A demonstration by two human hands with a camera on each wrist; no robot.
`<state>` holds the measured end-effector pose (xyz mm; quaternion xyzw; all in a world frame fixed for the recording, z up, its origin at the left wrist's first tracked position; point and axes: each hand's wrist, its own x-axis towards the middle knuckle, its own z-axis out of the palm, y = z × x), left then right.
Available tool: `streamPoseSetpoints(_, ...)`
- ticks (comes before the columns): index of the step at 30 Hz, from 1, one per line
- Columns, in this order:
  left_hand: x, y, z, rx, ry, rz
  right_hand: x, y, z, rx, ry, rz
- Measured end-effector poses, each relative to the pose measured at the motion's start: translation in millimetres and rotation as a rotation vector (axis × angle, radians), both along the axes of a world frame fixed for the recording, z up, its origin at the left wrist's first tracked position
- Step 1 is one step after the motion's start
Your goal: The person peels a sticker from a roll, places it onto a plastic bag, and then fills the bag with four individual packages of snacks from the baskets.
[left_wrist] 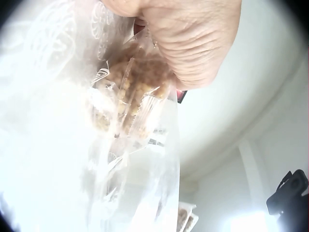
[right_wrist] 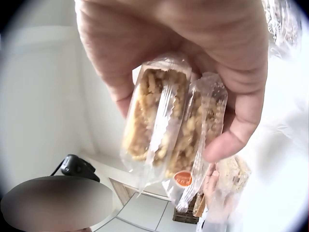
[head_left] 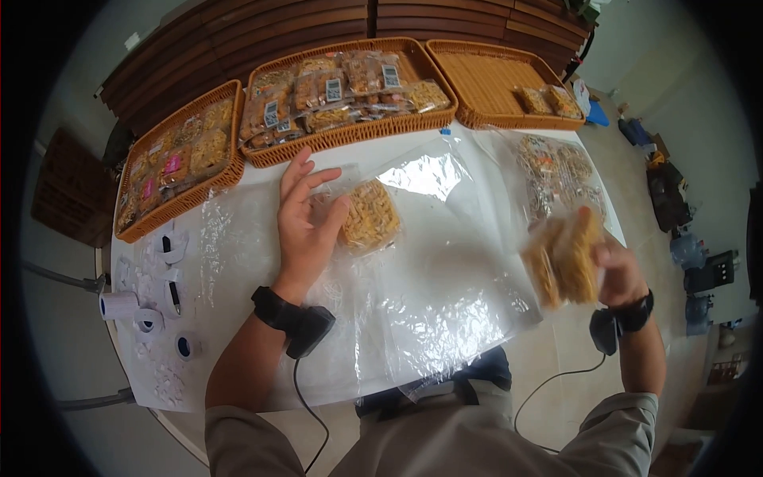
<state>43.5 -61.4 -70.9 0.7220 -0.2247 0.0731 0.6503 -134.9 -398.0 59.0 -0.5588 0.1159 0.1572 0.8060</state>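
My left hand is over the left-middle of the table, its visible fingers spread, the thumb at the near edge of a clear-wrapped crunchy snack block. The left wrist view shows a wrapped snack block just beyond the palm, with clear film around it. Off to the right, my right hand grips two wrapped snack blocks side by side, blurred in the head view. In the right wrist view, thumb and fingers clasp both the left block and the right block, which has an orange round label.
Large clear plastic bags cover the table middle. Along the back stand wicker trays: left, middle and right, all holding snack packs. More packs lie at the right in film. Label rolls and pens lie left.
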Motion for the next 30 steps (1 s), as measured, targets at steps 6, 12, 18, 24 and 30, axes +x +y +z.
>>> streamPoseSetpoints(6,-3.7,-2.8,4.4,-0.019,0.041,-0.009,-53.6,-11.6,-4.7,-0.063,-0.092,0.575)
streamPoseSetpoints(12,-5.5,-2.7,7.9,-0.009,0.059,-0.016,-76.6,35.5,-9.4,-0.245,0.38,0.598)
streamPoseSetpoints(18,-4.1,-2.1,6.3,-0.003,0.062,-0.018,-73.7,56.4,-23.6,-0.243,0.364,0.418)
streamPoseSetpoints(24,-4.0,-2.5,5.4,-0.024,0.061,-0.027,-62.9,71.6,-32.0,-0.083,0.298,0.211)
streamPoseSetpoints(30,-2.2,-3.4,4.3,-0.095,0.086,-0.046,-66.6,77.4,-50.6,-0.041,0.085,0.143)
